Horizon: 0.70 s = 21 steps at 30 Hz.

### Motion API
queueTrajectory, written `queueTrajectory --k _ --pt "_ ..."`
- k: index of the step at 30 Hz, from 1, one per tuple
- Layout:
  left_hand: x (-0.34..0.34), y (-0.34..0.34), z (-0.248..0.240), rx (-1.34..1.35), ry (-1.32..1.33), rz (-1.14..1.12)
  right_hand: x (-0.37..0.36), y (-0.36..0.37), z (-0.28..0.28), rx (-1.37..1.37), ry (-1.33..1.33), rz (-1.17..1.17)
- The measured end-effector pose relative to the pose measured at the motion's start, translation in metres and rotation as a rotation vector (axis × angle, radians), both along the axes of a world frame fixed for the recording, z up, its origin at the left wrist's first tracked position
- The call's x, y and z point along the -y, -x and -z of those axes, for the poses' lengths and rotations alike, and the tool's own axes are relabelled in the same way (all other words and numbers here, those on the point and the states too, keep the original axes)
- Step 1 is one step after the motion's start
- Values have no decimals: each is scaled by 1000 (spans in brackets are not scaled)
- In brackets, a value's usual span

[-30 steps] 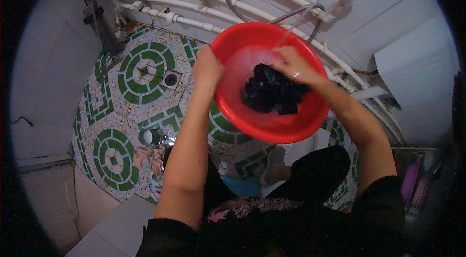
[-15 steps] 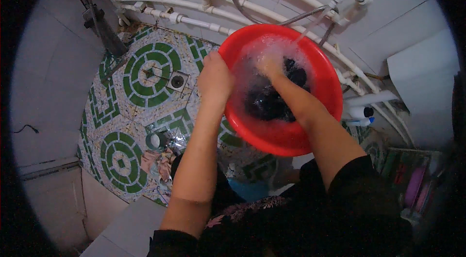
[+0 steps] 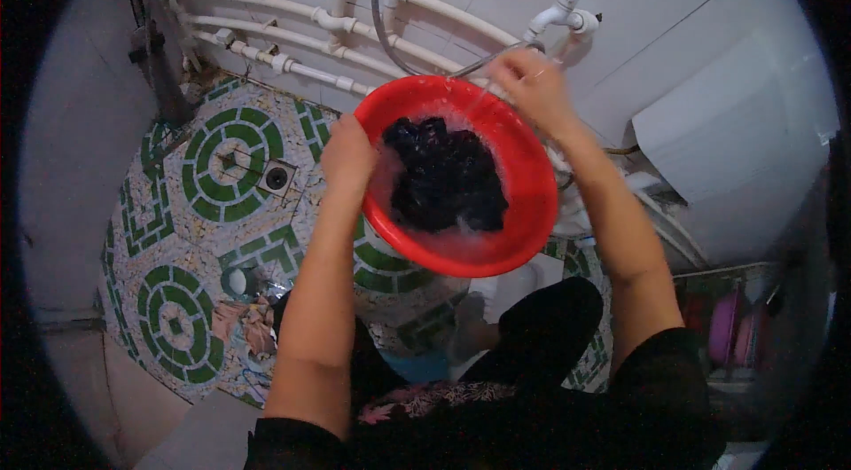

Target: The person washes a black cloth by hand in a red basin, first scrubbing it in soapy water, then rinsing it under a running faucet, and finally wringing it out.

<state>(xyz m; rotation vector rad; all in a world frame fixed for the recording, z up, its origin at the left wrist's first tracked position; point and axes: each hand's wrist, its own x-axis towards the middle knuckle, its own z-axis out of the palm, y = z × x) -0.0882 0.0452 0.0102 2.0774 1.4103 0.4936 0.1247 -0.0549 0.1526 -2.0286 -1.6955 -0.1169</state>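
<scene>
A red basin (image 3: 527, 213) holds a soaked dark cloth (image 3: 448, 177), bunched in shallow, slightly foamy water. My left hand (image 3: 348, 151) is closed around the basin's left rim. Above the far right rim is my right hand (image 3: 532, 84), wet and blurred, just under the white tap (image 3: 563, 13). Its fingers are bent, but motion smears them and I cannot make out anything in them. A thin stream of water runs down beside this hand into the basin.
White pipes (image 3: 301, 35) and a grey flexible hose (image 3: 377, 9) run along the tiled wall. A floor drain (image 3: 277, 178) lies left of the basin. Crumpled cloths (image 3: 244, 324) and a small cup (image 3: 238, 282) are on the patterned floor. A white appliance-like panel (image 3: 727, 133) stands right.
My right hand has come out of the water and moved up toward the tap. The dark cloth now shows above the water, with less foam. My left hand still grips the rim.
</scene>
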Motion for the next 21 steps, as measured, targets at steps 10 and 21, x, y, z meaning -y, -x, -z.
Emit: queueTrajectory --k 10,21 --pt "-5 -3 8 -1 -11 29 -43 -92 -89 194 -164 -153" --pt "-4 0 -1 -9 13 17 -40 -3 -86 956 -464 -42"
